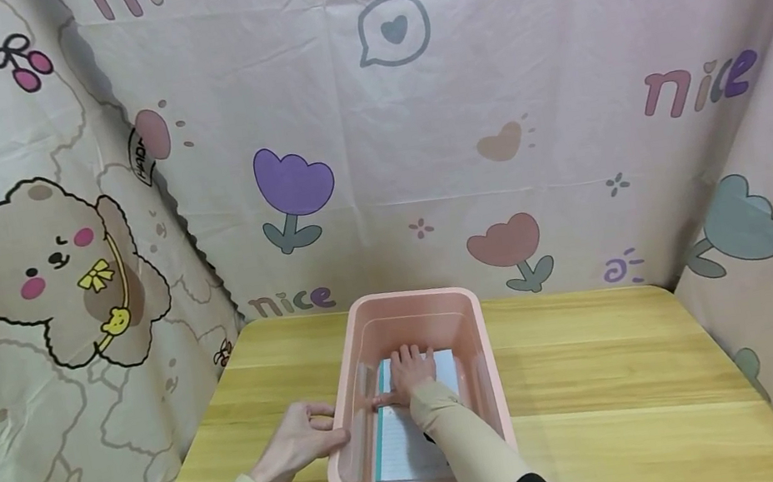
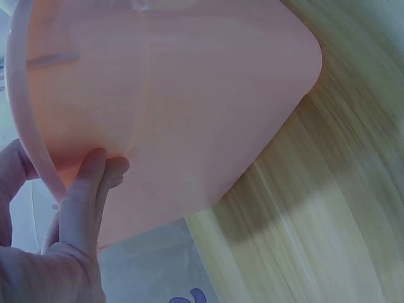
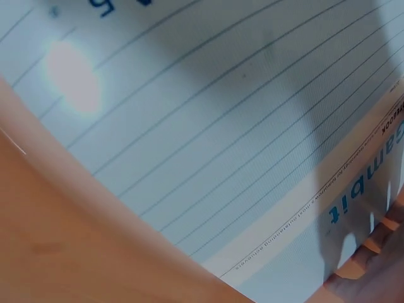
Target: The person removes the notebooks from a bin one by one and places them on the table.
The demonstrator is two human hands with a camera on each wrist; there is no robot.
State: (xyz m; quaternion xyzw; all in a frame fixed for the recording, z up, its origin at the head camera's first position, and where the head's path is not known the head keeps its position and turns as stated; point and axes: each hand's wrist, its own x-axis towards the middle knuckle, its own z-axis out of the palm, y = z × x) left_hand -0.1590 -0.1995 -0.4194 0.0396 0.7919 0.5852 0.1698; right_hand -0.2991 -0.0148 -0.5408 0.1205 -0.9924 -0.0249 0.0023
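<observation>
A pink plastic bin (image 1: 414, 300) stands on the wooden table with its long side pointing away from me. Inside, on its floor, lies a notebook (image 1: 405, 450) with a pale blue lined cover and a teal spine strip along its left edge. My right hand (image 1: 413, 373) rests on the far part of the notebook, fingers spread and thumb out to the left. In the right wrist view its fingertips (image 3: 341, 285) are by the printed end of the cover (image 3: 208, 139). My left hand (image 2: 63, 246) pinches the bin's left rim, fingers against the outer wall (image 2: 208, 113).
The wooden table (image 1: 620, 372) extends to both sides of the bin. A printed cloth (image 1: 366, 109) hangs behind it and along the left and right sides. The bin's walls rise around the notebook.
</observation>
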